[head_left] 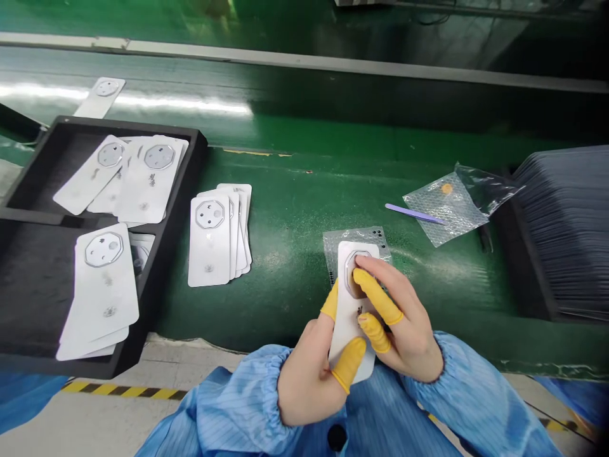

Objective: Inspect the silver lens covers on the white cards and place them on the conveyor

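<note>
My left hand (318, 374) is closed around the lower left of a white rounded panel (349, 317), thumb on its face. The panel is tilted upright and has an octagonal recess near its top and dark characters below. My right hand (399, 317) rests its fingertips on the octagon; its thumb lies lower on the panel, apart from them, and I see nothing held between them. Yellow finger cots cover several fingertips. Behind the panel, a clear plastic sheet with black dots (333, 244) lies on the green table (285, 216), partly hidden.
A fanned stack of similar panels (209, 247) lies to the left. Farther left, a black divided tray (162, 266) holds more panels. To the right are purple tweezers (413, 213), a bubble-wrap bag (447, 222) and a black bin (518, 273) packed with thin grey sheets.
</note>
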The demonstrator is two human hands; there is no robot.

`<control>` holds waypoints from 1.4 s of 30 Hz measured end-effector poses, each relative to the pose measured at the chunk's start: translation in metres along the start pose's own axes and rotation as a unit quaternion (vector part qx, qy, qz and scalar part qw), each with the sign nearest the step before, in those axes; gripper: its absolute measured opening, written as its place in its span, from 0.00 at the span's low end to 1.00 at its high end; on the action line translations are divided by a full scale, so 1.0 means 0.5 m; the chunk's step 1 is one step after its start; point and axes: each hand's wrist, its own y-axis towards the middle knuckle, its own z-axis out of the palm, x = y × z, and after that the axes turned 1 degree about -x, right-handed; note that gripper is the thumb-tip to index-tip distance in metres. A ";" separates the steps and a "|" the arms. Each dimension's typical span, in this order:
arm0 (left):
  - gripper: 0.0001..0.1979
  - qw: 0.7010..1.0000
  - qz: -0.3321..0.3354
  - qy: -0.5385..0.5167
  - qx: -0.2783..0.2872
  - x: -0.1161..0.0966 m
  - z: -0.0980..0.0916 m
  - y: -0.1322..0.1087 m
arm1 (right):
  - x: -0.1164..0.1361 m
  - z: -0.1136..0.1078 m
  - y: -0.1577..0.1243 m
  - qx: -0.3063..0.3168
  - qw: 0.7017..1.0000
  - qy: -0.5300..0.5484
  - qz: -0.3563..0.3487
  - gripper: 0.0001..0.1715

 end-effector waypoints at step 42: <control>0.20 0.992 0.083 -0.021 -0.096 -0.043 -0.040 0.086 | 0.022 0.021 0.012 -0.174 0.899 0.297 0.272 0.27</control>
